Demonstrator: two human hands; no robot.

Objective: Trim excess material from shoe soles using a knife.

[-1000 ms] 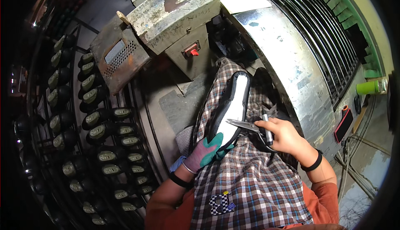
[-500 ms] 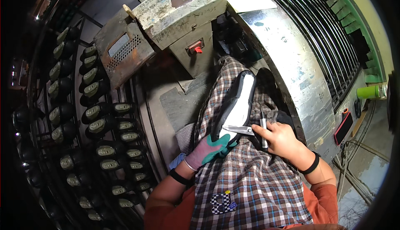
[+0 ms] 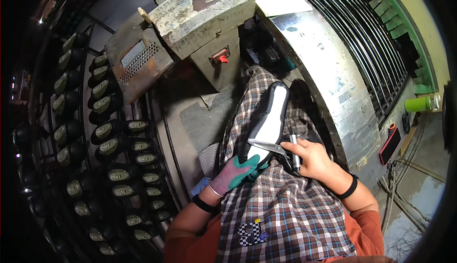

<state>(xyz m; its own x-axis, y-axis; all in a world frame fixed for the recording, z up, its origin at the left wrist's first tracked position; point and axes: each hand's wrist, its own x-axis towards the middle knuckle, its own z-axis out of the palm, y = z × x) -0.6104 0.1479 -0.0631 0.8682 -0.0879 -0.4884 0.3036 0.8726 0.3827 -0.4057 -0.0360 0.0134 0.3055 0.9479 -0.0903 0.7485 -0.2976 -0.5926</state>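
A black shoe upper with a white bottom lies across my lap, sole side up, its narrower end pointing away from me. My left hand, in a pink and green glove, is closed round its near end. Scissors with silver blades and dark handles lie across the white bottom near that end, the tips toward its left edge. My bare right hand grips their handles, which its fingers partly hide. A silver cylindrical tool also sits in the right hand, upright beside the scissors.
Racks of dark shoes or lasts stand at left. A worn metal machine with a red switch stands ahead. At right are a metal bench, rollers, a green bottle and a phone-like slab.
The scissors have moved slightly left and away from me over the white bottom, and more of their dark handles shows. The whole view has shifted a little; both hands keep their grips.
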